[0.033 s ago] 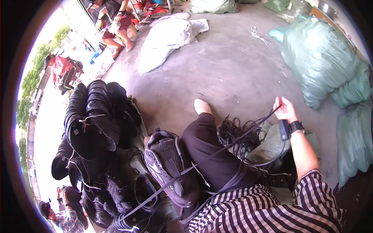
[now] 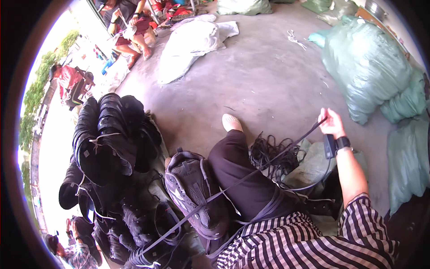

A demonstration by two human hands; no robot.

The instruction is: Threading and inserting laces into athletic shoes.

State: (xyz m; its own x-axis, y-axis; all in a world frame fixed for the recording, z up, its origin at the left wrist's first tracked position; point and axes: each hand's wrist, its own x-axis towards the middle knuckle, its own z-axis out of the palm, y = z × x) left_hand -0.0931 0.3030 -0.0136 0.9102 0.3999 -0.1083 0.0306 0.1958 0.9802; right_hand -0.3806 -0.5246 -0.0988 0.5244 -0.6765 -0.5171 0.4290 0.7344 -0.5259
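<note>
My right hand (image 2: 332, 123), with a dark band and small box at its wrist, pinches one end of a long dark shoelace (image 2: 264, 167). The lace stretches taut down to the left, over my thigh and across a dark grey sneaker (image 2: 195, 193), toward the bottom edge. That sneaker rests beside my leg, its toe toward me and its eyelet side showing. More dark lace lies loosely over my lap. Just beyond my thigh is a tangled heap of dark laces (image 2: 273, 154). My left hand is out of the picture.
Stacked black shoe uppers (image 2: 107, 143), tied with white string, crowd my left side. Large pale green sacks (image 2: 365, 67) stand at the right, and a white sack (image 2: 190, 45) lies on the floor ahead. Several people sit farther off, one with hands on pale material.
My right hand has shifted very slightly right and upward with the lace still pinched. The sneaker and the stacks stay put; the whole view has moved a touch.
</note>
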